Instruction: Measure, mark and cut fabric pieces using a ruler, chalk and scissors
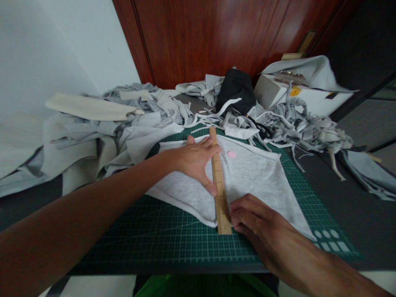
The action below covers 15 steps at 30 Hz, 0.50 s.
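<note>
A wooden ruler [220, 198] lies lengthwise across light grey knit fabric [260, 177], its near end reaching past the fabric's edge. My left hand [198, 159] rests with spread fingers on the fabric and the ruler, thumb against the ruler's left side and fingertips over its upper part. Beside the ruler's lower right edge, my right hand [253, 214] is closed, its fingers curled down at the fabric. What those fingers hold, if anything, is hidden. A small pink oval piece [231, 154] sits on the fabric, right of the ruler's upper part.
Underneath is a green gridded cutting mat [173, 239] on a dark table. Grey and cream fabric pieces [139, 119] heap up at the left. Behind stand a black bag [236, 91] and a white box [272, 90]. Tangled fabric scraps [309, 123] lie at the right.
</note>
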Tool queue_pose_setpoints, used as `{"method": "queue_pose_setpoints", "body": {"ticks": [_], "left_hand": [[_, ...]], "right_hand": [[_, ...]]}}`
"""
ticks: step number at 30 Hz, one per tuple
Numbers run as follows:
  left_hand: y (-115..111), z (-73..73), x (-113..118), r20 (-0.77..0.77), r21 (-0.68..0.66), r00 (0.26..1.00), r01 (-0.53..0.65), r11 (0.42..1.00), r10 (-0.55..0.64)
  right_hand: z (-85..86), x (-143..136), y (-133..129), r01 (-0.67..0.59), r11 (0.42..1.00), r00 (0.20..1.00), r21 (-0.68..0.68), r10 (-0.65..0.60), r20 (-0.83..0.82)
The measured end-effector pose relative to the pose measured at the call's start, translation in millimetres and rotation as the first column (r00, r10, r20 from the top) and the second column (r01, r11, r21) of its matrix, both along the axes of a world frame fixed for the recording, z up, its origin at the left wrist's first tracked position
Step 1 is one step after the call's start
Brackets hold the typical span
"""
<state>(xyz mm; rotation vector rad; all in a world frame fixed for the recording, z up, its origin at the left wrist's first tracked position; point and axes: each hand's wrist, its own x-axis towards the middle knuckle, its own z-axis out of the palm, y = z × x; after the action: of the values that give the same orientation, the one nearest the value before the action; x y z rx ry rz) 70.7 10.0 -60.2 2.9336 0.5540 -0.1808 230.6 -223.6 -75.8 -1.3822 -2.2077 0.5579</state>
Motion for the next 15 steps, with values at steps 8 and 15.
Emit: {"method": "queue_pose_setpoints", "body": {"ticks": [8, 15], "left_hand": [[-2, 3.1, 1, 0.005, -0.004, 1.000, 0.006, 1.000, -0.006], [-2, 2.3, 0, 0.011, 0.001, 1.000, 0.001, 1.000, -0.001]], "right_hand": [[-6.1, 11, -5, -0.152, 0.988, 0.988, 0.006, 0.152, 0.012], [-0.4, -8, -11, 0.136, 0.991, 0.989, -0.009, -0.135, 0.067]]}}
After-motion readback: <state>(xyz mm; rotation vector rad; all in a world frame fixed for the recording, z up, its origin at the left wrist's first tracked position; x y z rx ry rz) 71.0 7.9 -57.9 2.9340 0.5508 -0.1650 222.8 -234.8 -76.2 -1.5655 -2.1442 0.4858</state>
